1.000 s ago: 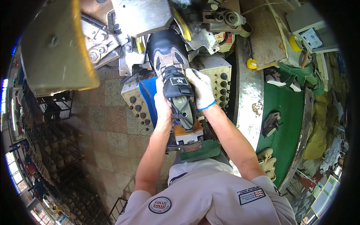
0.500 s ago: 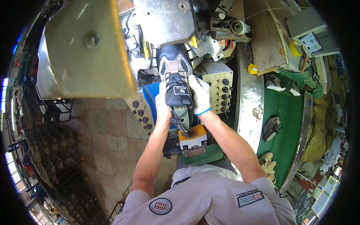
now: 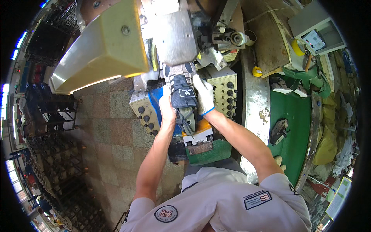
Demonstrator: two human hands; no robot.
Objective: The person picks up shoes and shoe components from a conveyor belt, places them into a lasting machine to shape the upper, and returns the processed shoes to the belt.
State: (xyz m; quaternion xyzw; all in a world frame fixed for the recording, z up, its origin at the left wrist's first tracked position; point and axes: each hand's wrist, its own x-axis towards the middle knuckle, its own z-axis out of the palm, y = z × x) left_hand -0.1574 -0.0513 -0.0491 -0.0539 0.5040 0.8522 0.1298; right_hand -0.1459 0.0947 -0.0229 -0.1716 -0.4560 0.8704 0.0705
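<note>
Both hands are clasping a dark blue and grey shoe (image 3: 181,96) from either side, holding it toe-first against the machine. The left hand (image 3: 167,110), bare, is pressing its palm and fingers along the shoe's left flank, its grip clenched on the upper. The right hand (image 3: 203,94), in a white glove with a blue cuff, is wrapping over the right flank near the tongue, grasping the shoe just as firmly. The shoe is lying lengthwise between them, tongue and laces facing up, its toe tucked under the grey metal head (image 3: 174,34) of the machine and its heel end resting over an orange block (image 3: 201,129) on the machine's front.

On each side of the shoe, beige control panels (image 3: 143,114) studded with dark round knobs are flanking the hands, the right-hand one (image 3: 224,92) lying just beyond the gloved knuckles. Below the orange block, a rusty plate (image 3: 199,148) is sitting on a green pad (image 3: 210,153). A large yellowish hood (image 3: 104,50) is jutting out at the upper left, over a speckled tile floor (image 3: 112,135).

To the right, a shiny metal strip (image 3: 253,112) is edging a green worktop (image 3: 293,123), where a dark shoe piece (image 3: 279,131) is lying well apart from the hands. Heaps of pale and yellow-green material (image 3: 328,143) are piling up beyond it. The person's white shirt (image 3: 216,201) is filling the lower edge.
</note>
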